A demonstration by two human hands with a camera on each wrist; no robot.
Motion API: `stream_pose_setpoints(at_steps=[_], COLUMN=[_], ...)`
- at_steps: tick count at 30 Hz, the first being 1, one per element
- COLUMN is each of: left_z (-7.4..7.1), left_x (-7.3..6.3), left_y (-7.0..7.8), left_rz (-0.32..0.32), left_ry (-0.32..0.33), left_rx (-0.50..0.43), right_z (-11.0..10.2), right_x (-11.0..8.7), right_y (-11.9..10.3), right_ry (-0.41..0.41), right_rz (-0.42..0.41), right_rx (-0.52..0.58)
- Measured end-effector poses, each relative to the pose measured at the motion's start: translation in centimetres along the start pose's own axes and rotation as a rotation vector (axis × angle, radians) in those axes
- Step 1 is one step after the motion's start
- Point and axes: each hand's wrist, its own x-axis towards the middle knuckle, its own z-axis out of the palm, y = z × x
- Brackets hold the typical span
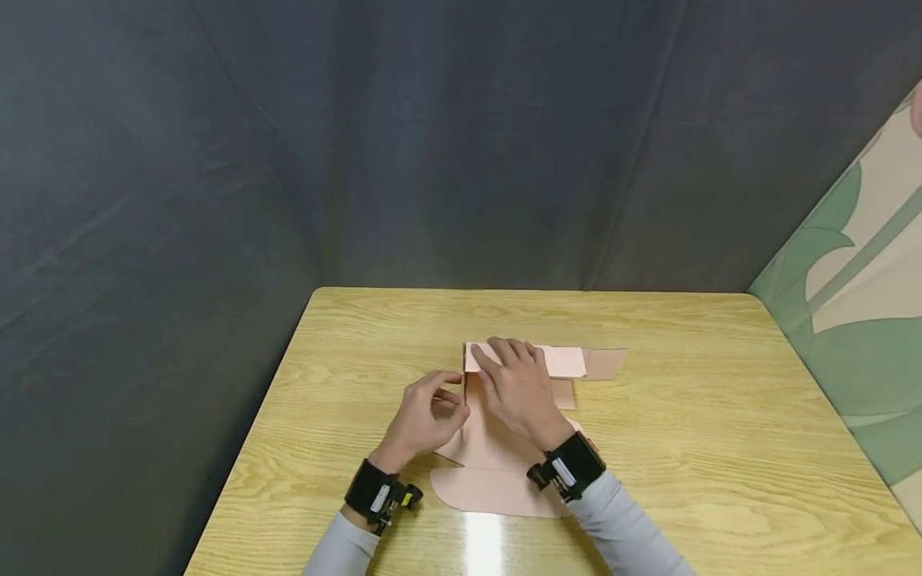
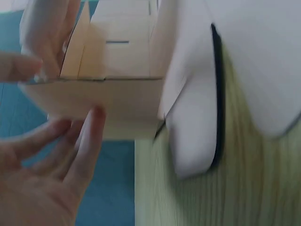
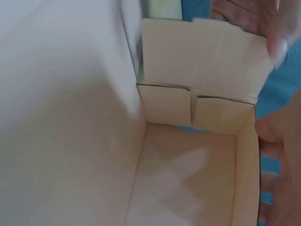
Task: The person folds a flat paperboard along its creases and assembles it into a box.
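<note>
A partly folded pinkish cardboard box point(image 1: 490, 444) lies on the table with several panels spread out. At its left end my left hand point(image 1: 430, 410) pinches an upright end flap point(image 3: 202, 56) between thumb and fingers. My right hand point(image 1: 526, 392) reaches across the box and grips its far side wall point(image 1: 565, 362), fingers over the outside. Two small tabs point(image 3: 165, 104) stand folded in at that end, below the end flap, in the right wrist view. A slot point(image 2: 117, 42) shows inside the box in the left wrist view. The right hand hides part of the box.
The wood-grain table point(image 1: 691, 448) extends on both sides of the box. A rounded cardboard panel point(image 1: 497, 490) lies toward the near edge, and a strip point(image 1: 605, 364) juts out at right. Dark cloth point(image 1: 461, 144) hangs behind; a leaf-patterned surface point(image 1: 864, 344) borders the right.
</note>
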Motion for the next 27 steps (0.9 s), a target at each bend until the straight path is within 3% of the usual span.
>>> stream_pose_setpoints(at_steps=[4,7,12,19,27], left_z=[-1.1,-1.2,-0.4,0.2,0.7], left_x=[-0.1,0.0,0.2,1.1,1.7], left_y=[-0.3,-0.6,-0.8,-0.5,-0.2], left_rz=[0.024,0.036,0.058,-0.004,-0.007], left_ry=[-0.091,-0.098,-0.023,0.044,0.119], left_rx=[-0.035,-0.032,-0.005,-0.047,-0.051], right_z=[-0.6,-1.0,-1.4,-2.1,-2.9], right_x=[0.3,0.4,0.6,0.6,0.7], right_y=[0.3,0.5,0.7,0.9,1.0], right_ry=[-0.064,-0.092,-0.104,-0.154,-0.206], right_rz=[-0.028,-0.033,-0.005,0.019,-0.007], right_rx=[-0.019,-0.006,0.062,0.099,0.098])
